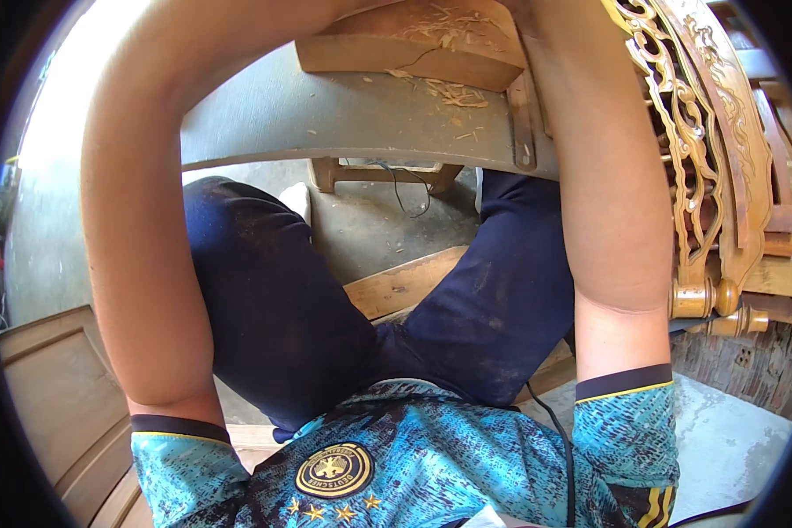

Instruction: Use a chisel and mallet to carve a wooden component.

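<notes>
Both my arms reach up past the top edge, so my left hand and my right hand are out of sight. What they hold or touch cannot be seen. Between the forearms, a thick light-brown wooden block (405,58) lies on a grey worktable (326,123). Thin curled wood shavings (456,93) are scattered on the block and just in front of it. Beside my right forearm lies a narrow brown wooden strip (523,123) with a rounded near end.
Carved, openwork wooden furniture (678,141) stands close on the right. Under the table are a low stool (326,176) and a thin dark cable (400,189). A plank (400,283) shows between my legs. Panelled wood (57,378) is at the left.
</notes>
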Demonstrator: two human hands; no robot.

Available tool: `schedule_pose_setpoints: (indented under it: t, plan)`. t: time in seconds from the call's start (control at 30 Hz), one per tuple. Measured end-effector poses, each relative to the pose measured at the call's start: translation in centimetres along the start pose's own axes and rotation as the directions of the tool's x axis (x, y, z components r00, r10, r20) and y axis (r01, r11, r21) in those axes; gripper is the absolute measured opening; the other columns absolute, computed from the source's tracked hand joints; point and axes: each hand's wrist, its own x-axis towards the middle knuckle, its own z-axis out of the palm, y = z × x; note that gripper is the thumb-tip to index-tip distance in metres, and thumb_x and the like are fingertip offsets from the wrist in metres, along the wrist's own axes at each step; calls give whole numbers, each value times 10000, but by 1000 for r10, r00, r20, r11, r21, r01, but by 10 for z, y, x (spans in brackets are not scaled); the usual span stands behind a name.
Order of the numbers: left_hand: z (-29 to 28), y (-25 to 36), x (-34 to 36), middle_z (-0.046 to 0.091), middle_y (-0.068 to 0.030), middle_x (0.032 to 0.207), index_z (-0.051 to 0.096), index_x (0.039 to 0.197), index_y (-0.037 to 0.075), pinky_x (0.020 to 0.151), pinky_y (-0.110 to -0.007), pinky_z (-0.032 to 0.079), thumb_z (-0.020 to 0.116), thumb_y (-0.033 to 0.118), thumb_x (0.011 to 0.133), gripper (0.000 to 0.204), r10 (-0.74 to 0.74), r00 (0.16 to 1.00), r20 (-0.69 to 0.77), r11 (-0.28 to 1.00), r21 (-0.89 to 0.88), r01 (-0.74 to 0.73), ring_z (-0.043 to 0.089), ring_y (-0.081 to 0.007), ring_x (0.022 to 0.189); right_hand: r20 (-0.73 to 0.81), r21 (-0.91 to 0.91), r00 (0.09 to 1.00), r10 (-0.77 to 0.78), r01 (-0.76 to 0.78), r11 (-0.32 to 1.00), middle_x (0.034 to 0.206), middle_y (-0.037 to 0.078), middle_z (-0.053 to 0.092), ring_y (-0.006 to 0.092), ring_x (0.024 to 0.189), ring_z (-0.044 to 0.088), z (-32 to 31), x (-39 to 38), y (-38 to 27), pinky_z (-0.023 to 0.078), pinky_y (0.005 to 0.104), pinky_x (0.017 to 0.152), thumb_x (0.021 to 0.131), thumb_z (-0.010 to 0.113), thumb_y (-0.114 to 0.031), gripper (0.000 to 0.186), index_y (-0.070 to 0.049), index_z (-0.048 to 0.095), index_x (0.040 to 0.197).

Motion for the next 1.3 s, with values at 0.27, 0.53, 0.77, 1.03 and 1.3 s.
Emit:
schedule_pose_setpoints:
  t: [0.27,0.53,0.77,1.03,1.3]
  plan:
    - [9,3,-7,721,-125,846,783,1065,40,692,-387,524,681,375,973,362,108,984,-139,987,137,-89,639,-217,699,-230,-94,967,110,-135,986,574,-36,469,71,433,380,12,3,-7,322,274,406,929,551,-112,211,-98,536,719]
    - [-8,-6,-16,747,-150,938,747,1218,54,794,-348,543,701,460,961,483,57,998,24,998,15,-58,686,-220,822,-172,-165,984,-38,9,986,512,-65,430,61,400,355,8,0,-14,315,270,391,911,601,-163,240,-126,545,681]
    - [-28,-2,-4,715,-131,772,770,1172,73,672,-354,525,687,469,965,454,-24,970,242,997,-63,41,659,-185,679,-85,-160,996,-18,4,987,521,-55,430,68,404,355,12,-4,-3,294,272,395,940,553,-149,251,-135,549,689]
    - [-4,-4,-23,732,-149,887,774,1142,66,711,-379,541,688,454,962,436,17,997,-74,991,136,-7,686,-225,762,-218,-260,976,-20,-39,965,510,-44,432,66,398,356,20,3,-6,300,274,384,930,545,-127,280,-136,520,651]
    - [0,-21,-32,732,-159,1026,752,1176,56,834,-380,555,708,447,948,455,164,961,-221,986,39,-160,698,-268,914,-42,-96,993,-113,109,989,498,-55,377,70,391,295,1,-3,4,258,283,381,933,519,-152,323,-164,454,617]
